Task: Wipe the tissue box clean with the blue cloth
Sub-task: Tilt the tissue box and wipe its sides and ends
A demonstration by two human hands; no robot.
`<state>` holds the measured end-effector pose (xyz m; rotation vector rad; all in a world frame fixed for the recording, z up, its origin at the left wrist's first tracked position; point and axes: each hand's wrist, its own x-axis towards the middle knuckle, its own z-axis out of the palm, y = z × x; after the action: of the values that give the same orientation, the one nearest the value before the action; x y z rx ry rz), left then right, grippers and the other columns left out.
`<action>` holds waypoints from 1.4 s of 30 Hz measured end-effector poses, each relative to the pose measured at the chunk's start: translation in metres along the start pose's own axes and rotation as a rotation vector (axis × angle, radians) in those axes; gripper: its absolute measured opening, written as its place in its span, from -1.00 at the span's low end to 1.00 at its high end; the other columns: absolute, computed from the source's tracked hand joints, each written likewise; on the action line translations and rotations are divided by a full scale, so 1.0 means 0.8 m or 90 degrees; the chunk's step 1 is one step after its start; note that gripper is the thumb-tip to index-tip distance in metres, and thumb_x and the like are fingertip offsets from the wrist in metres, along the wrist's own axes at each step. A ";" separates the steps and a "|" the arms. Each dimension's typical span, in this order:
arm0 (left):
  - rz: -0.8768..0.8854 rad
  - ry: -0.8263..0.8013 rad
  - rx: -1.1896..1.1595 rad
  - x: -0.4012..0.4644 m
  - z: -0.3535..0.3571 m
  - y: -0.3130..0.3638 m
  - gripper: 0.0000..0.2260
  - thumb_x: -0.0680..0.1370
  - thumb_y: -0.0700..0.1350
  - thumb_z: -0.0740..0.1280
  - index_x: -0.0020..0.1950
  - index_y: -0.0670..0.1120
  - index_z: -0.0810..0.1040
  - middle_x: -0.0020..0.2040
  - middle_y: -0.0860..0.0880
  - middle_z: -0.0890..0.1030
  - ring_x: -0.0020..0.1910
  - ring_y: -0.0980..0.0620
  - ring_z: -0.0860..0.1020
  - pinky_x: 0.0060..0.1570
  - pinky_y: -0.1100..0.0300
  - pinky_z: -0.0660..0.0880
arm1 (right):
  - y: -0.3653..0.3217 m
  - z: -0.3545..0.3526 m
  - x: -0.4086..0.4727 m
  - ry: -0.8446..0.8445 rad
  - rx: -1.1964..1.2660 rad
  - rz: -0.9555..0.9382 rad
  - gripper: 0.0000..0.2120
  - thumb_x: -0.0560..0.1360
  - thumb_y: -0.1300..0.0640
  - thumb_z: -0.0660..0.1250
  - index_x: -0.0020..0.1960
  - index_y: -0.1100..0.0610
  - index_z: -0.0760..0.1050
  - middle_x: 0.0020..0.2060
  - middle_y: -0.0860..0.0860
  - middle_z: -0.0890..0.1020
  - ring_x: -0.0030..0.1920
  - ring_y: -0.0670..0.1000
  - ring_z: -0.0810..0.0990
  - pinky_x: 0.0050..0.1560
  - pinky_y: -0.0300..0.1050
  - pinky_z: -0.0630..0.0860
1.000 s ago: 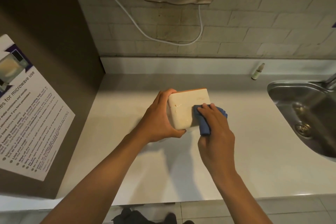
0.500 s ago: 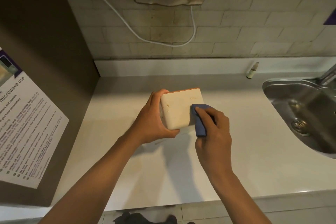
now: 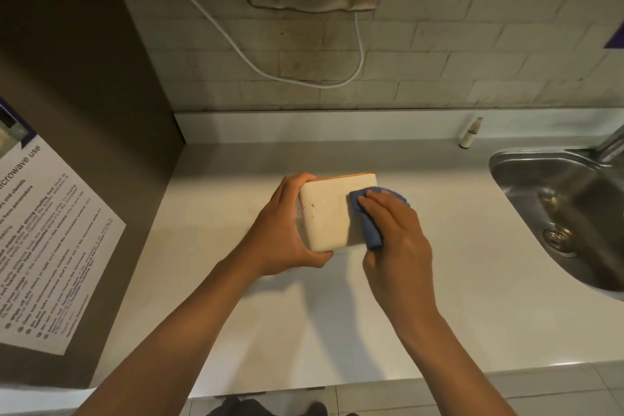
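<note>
Box position: the tissue box [image 3: 332, 213] is tipped on edge on the white counter [image 3: 456, 280], its broad cream face turned up toward you, orange rim at the far side.
Left hand [image 3: 282, 235]: curled round the box's left end, thumb under the near corner, fingers over the far corner. Grip firmly so the box does not slide.
Right hand [image 3: 398, 236]: fingers together and fairly straight, pressing the blue cloth [image 3: 371, 230] flat on the box's right part.
Residue: small marks near the left edge.
Stroke: sweep leftward across those marks with even pressure, overlapping passes.
Risk: the sink [image 3: 557, 213] lies well to the right; likely no hazard.
</note>
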<state>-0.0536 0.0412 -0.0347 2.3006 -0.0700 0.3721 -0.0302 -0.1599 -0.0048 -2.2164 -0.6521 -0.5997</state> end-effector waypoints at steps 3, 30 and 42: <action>-0.010 0.018 -0.021 0.001 0.002 0.001 0.00 0.15 0.17 0.65 0.47 0.22 0.18 0.35 0.26 0.34 0.30 0.25 0.41 0.12 0.52 0.36 | 0.015 -0.005 0.009 0.013 0.011 0.037 -0.45 0.29 0.53 0.30 0.24 0.24 0.55 0.20 0.10 0.59 0.21 0.10 0.55 0.24 -0.34 0.35; -0.036 0.016 -0.059 0.011 0.001 -0.009 0.01 0.16 0.17 0.67 0.46 0.21 0.17 0.35 0.21 0.39 0.30 0.15 0.45 0.17 0.20 0.52 | 0.018 0.006 0.039 0.004 0.050 0.027 -0.53 0.37 0.42 0.20 0.20 0.15 0.60 0.18 0.01 0.61 0.22 0.00 0.53 0.26 -0.20 0.42; -0.042 0.023 -0.057 0.010 0.007 -0.011 0.03 0.16 0.18 0.69 0.47 0.23 0.15 0.36 0.24 0.37 0.29 0.19 0.44 0.11 0.13 0.60 | 0.001 0.007 0.034 -0.049 -0.023 -0.007 -0.58 0.37 0.43 0.38 0.20 0.20 0.59 0.17 0.08 0.61 0.23 0.12 0.53 0.24 -0.26 0.38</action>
<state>-0.0435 0.0436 -0.0419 2.2018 0.0079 0.3689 -0.0077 -0.1485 0.0073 -2.2806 -0.6983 -0.5379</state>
